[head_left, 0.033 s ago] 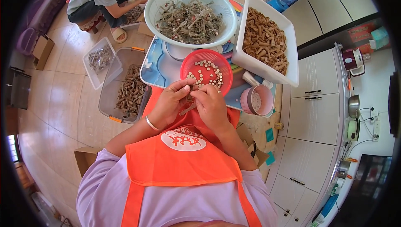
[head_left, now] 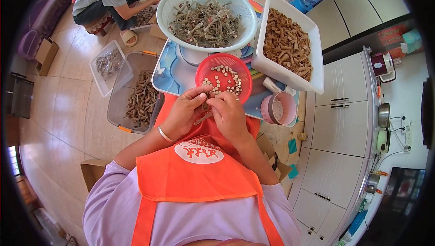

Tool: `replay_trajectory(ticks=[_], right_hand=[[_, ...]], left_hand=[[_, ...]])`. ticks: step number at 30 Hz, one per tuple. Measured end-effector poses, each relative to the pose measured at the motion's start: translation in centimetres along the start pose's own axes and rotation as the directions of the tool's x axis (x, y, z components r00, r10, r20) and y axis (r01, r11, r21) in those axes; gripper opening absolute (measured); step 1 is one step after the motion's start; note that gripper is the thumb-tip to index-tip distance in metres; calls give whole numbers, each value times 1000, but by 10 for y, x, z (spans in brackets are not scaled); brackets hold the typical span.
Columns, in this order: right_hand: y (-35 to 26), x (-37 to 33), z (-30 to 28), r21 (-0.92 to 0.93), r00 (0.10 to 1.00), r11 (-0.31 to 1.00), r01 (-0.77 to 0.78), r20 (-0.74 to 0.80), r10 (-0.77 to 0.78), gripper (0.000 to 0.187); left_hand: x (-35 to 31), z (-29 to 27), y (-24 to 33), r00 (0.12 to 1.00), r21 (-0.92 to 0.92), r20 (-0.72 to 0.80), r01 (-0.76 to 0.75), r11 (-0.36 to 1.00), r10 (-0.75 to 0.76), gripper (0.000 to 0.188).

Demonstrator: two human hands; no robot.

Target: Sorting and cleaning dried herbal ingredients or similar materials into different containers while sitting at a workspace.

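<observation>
My left hand (head_left: 183, 112) and my right hand (head_left: 229, 114) meet in front of my orange apron (head_left: 181, 173), fingers pinched together. Between them is a crumpled clear plastic wrapper (head_left: 204, 118), its loose end hanging below the fingertips; a brownish bit shows at the pinch, too small to make out. Just beyond my fingertips stands a red plastic basket (head_left: 246, 76) with many small pale round discs (head_left: 217, 77) scattered on its bottom. Behind that, a pale green basin (head_left: 168, 24) is heaped with similar clear wrappers (head_left: 206, 23).
A white tub (head_left: 318, 60) of brown curled pieces (head_left: 285, 42) and a pink cup (head_left: 268, 110) share the blue-patterned table (head_left: 170, 81). To the left, a grey bin (head_left: 118, 101) holds wrapped brown rolls (head_left: 141, 101). Another person (head_left: 106, 1) crouches at far left; cabinets (head_left: 335, 128) line the right.
</observation>
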State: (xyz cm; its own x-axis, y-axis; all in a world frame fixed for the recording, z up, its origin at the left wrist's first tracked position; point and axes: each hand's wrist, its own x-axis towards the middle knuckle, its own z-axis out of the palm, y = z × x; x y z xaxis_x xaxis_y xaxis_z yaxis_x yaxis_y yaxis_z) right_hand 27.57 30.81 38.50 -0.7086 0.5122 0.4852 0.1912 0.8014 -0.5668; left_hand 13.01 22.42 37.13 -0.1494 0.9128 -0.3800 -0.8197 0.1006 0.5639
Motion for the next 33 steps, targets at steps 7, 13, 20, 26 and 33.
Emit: replay_trajectory(ticks=[7,13,20,26,33], right_hand=[[1,-3,2,254,970,943,-216,-55,238,18],[-4,0,11,291,951,930,-223,-147,273,28],[-1,0,7,86,995,994,-69,-61,75,31],[2,-11,8,-78,994,991,105,-32,-108,26],[42,28,1,-72,982,988,-139,-136,129,14]], left_hand=[[0,-2,-1,999,20,26,25,999,-25,26],[-2,1,0,998,97,56,-27,995,22,25],[-9,2,4,997,235,54,-66,970,55,24],[-10,-4,2,1000,308,1,-11,951,11,24],[-4,-10,8,997,174,4,71,982,-73,25]])
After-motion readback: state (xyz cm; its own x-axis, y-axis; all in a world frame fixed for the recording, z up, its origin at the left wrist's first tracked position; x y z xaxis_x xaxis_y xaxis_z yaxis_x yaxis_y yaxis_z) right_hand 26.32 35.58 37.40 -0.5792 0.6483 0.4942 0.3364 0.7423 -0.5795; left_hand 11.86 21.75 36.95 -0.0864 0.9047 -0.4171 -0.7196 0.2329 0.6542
